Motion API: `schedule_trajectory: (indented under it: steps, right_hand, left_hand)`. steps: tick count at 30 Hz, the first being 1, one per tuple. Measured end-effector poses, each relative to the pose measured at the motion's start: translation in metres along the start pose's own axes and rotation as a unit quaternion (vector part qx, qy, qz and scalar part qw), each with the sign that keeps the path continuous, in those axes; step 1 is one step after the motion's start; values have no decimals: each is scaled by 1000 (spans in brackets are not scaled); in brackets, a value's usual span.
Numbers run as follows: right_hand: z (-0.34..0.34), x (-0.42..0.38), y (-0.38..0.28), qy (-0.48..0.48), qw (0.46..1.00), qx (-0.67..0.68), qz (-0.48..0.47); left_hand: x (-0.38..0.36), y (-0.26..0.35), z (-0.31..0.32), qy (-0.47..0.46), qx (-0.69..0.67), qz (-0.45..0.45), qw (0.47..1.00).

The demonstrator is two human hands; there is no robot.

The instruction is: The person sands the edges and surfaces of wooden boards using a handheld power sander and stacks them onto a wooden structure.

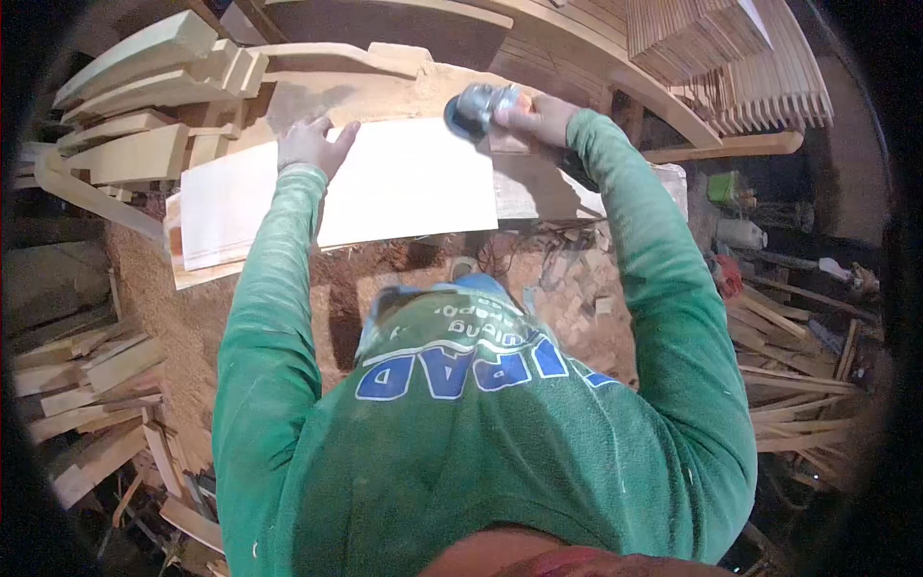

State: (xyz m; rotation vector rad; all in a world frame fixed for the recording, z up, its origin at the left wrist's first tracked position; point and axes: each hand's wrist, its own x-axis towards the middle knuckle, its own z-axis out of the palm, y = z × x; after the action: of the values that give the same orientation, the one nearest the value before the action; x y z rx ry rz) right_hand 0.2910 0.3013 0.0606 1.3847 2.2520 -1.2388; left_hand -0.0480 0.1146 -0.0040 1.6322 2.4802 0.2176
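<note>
A pale, brightly lit wooden board (pixel 404 183) lies across the bench in front of me. My left hand (pixel 313 146) rests at its far edge, thumb spread away from the fingers. Wrapped around a grey handheld power sander (pixel 484 104) is my right hand (pixel 538 119). The sander's round disc sits at the board's far right corner, and its underside is hidden. Beneath the pale board, another board (pixel 197 276) sticks out at the left.
Shaped wooden pieces (pixel 144 82) are piled at the far left. Stacked slats (pixel 697 43) stand at the far right. Offcuts (pixel 582 288) and sawdust cover the floor, with scrap strips (pixel 798 385) to the right and wood pieces (pixel 96 394) to the left.
</note>
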Motion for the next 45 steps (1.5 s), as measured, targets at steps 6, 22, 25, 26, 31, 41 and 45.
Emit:
schedule_trajectory:
  steps: [6,22,25,26,31,41,45]
  right_hand:
    - [-9,-17,69,131,986,94,34]
    - [8,-185,155,259,926,259,94]
    - [10,-186,132,288,911,289,57]
    - [5,-189,131,273,918,287,27]
    - [-8,-181,120,193,937,290,-22]
    - [37,-134,37,-140,986,67,-62]
    - [40,-108,21,-184,980,-28,-73]
  left_hand:
    - [19,-10,-9,-67,6,35,997]
    - [-70,-23,-110,232,65,294,925]
    - [-110,-17,-109,220,37,272,936]
    - [-126,-3,-102,213,37,253,943]
    - [-183,34,-19,45,29,162,985]
    - [-179,25,18,-65,100,31,992]
    - [-175,26,18,-99,120,17,988]
